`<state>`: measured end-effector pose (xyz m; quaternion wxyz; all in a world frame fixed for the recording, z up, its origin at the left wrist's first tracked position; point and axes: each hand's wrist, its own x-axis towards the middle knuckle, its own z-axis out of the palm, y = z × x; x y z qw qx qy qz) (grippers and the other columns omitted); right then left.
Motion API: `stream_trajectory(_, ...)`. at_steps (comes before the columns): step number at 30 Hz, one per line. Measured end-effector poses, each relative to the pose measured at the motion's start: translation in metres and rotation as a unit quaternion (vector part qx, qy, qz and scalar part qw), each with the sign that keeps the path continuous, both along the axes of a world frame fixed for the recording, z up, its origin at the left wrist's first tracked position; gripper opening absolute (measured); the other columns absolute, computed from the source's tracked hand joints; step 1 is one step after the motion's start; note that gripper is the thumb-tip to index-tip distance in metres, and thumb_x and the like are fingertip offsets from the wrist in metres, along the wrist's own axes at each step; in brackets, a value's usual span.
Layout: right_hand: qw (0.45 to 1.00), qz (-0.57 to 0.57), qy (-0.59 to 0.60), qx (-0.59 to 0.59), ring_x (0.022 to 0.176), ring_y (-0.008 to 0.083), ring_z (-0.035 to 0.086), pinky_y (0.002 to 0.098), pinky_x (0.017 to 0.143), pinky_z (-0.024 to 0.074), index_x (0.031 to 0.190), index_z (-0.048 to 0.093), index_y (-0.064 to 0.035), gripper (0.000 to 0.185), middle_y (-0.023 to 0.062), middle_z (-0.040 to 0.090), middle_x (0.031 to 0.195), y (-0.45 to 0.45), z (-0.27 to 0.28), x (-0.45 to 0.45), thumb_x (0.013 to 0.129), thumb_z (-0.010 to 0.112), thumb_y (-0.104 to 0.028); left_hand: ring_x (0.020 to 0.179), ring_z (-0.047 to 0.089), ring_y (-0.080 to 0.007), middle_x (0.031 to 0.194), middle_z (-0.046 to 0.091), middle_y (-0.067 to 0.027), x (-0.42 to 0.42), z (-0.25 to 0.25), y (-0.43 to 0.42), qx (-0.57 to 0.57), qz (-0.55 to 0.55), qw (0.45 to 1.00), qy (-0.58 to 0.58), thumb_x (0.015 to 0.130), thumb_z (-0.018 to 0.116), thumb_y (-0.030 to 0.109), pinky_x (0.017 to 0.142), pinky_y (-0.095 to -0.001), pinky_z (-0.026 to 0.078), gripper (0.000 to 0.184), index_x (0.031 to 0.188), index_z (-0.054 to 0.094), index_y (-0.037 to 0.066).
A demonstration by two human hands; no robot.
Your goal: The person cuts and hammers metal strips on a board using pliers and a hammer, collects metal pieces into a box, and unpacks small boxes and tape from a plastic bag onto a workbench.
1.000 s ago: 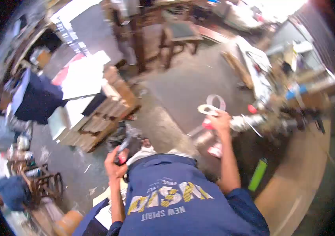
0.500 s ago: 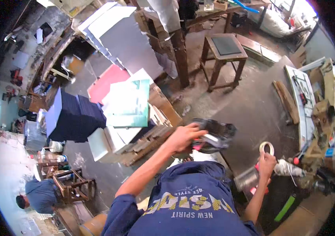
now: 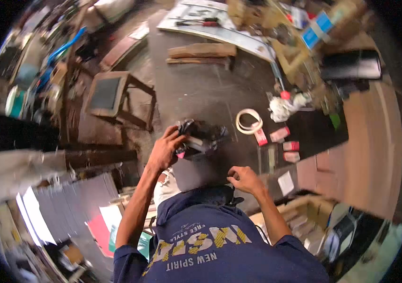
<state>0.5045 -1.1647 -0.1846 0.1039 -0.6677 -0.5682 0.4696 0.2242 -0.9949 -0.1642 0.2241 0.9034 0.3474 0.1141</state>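
Note:
My left hand (image 3: pixel 165 146) is closed on the near left side of a black plastic bag (image 3: pixel 215 132). Something grey and a bit of pink show in the bag, too blurred to name. Near the table's close edge my right hand (image 3: pixel 247 180) hangs with curled fingers and nothing visible in them. Beyond it a cream roll of tape (image 3: pixel 249 121) lies on the dark table (image 3: pixel 196 89), overlapping a small red-and-white box (image 3: pixel 261 137).
Several more red-and-white boxes (image 3: pixel 291 146) lie right of the tape, near a white crumpled bundle (image 3: pixel 283 107). Wood pieces (image 3: pixel 201 52) and a white board (image 3: pixel 248 35) are at the far side. A wooden stool (image 3: pixel 109 94) stands left; cardboard (image 3: pixel 370 146) is at right.
My view has swung right, toward the table. The tape roll has left my right hand and lies on the table. My left hand still holds the black plastic bag.

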Motion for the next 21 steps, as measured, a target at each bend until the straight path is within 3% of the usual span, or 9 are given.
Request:
stream_trajectory(7,0.984,-0.087,-0.076,-0.132,0.089,0.041,0.065,0.0455,0.078,0.0525,0.092,0.071,-0.0024,0.032,0.0232,0.068,0.09,-0.026,0.002,-0.076,0.081,0.064,-0.031,0.134,0.035,-0.0351,0.135,0.051,-0.0115,0.046,-0.016,0.091,0.039,-0.097,0.991,-0.089,0.061,0.067,-0.006,0.109,-0.0442,0.038,0.057,0.116,0.06,0.006)
stream_trajectory(11,0.949,-0.247,-0.079,-0.181,0.082,0.0403,0.066,0.0463,0.074,0.0517,0.087,0.071,-0.0021,0.031,0.0216,0.068,0.084,-0.018,0.019,-0.138,0.082,0.062,-0.031,0.137,0.025,-0.0417,0.152,0.029,-0.0158,0.05,-0.031,0.129,0.044,-0.226,0.97,-0.076,0.061,0.07,-0.005,0.11,-0.0479,0.035,0.069,0.126,0.057,0.017)
stream_trajectory(12,0.941,-0.283,-0.093,-0.161,0.074,0.0332,0.069,0.0434,0.068,0.0519,0.083,0.07,-0.0002,0.033,0.0204,0.066,0.072,-0.035,0.003,-0.158,0.081,0.064,-0.033,0.137,0.019,-0.0444,0.156,0.018,-0.0167,0.039,-0.01,0.13,-0.004,-0.254,0.967,-0.024,0.061,0.07,-0.005,0.11,-0.049,0.035,0.082,0.135,0.051,0.025)
stream_trajectory(13,0.937,-0.291,-0.097,-0.168,0.074,0.0332,0.069,0.0434,0.068,0.0519,0.083,0.07,-0.0002,0.033,0.0204,0.066,0.072,-0.048,-0.003,-0.179,0.081,0.064,-0.033,0.137,0.019,-0.0444,0.156,0.018,-0.0167,0.02,0.002,0.13,-0.011,-0.262,0.965,-0.028,0.061,0.07,-0.005,0.11,-0.049,0.035,0.082,0.135,0.051,0.025)
stream_trajectory(15,0.9,-0.293,0.128,-0.295,0.067,0.024,0.068,0.0371,0.061,0.0528,0.084,0.069,0.0023,0.025,0.0155,0.066,0.066,-0.058,-0.019,-0.22,0.08,0.067,-0.022,0.132,0.03,-0.0442,0.155,0.021,-0.0169,-0.021,0.022,0.137,-0.062,-0.281,0.956,-0.048,0.066,0.069,-0.003,0.108,-0.0491,0.036,0.084,0.141,0.044,0.024)
stream_trajectory(17,0.816,-0.364,0.325,-0.308,0.069,0.0183,0.066,0.0309,0.06,0.0544,0.096,0.068,0.0047,0.022,0.0109,0.067,0.073,-0.085,-0.051,-0.268,0.08,0.069,-0.01,0.125,0.042,-0.0431,0.149,0.033,-0.019,-0.08,0.032,0.142,-0.18,-0.223,0.958,-0.027,0.072,0.066,0.001,0.104,-0.0466,0.041,0.076,0.142,0.043,0.02)
stream_trajectory(19,0.761,-0.491,0.325,-0.27,0.073,0.0196,0.066,0.0303,0.062,0.0567,0.111,0.063,0.0062,0.031,0.0108,0.068,0.086,-0.067,-0.016,-0.3,0.081,0.068,-0.001,0.099,0.055,-0.0435,0.113,0.054,-0.0206,-0.189,-0.012,0.168,-0.184,-0.221,0.955,0.068,0.074,0.067,0.008,0.084,-0.0456,0.046,0.045,0.117,0.054,0.011)
stream_trajectory(20,0.789,-0.47,0.311,-0.247,0.074,0.0193,0.066,0.0319,0.065,0.0575,0.116,0.059,0.0076,0.034,0.0125,0.068,0.089,-0.072,-0.027,-0.314,0.085,0.067,-0.004,0.085,0.061,-0.0437,0.095,0.065,-0.0214,-0.243,-0.034,0.182,-0.184,-0.223,0.95,0.116,0.076,0.067,0.012,0.074,-0.045,0.049,0.031,0.105,0.059,0.006)
stream_trajectory(21,0.675,-0.55,0.431,-0.238,0.079,0.0191,0.067,0.0316,0.07,0.0587,0.121,0.061,0.0022,0.037,0.0091,0.068,0.097,-0.074,-0.024,-0.322,0.084,0.057,0.001,0.085,0.061,-0.0437,0.095,0.065,-0.0214,-0.297,-0.04,0.202,-0.176,-0.236,0.949,0.113,0.076,0.067,0.012,0.074,-0.045,0.049,0.031,0.105,0.059,0.006)
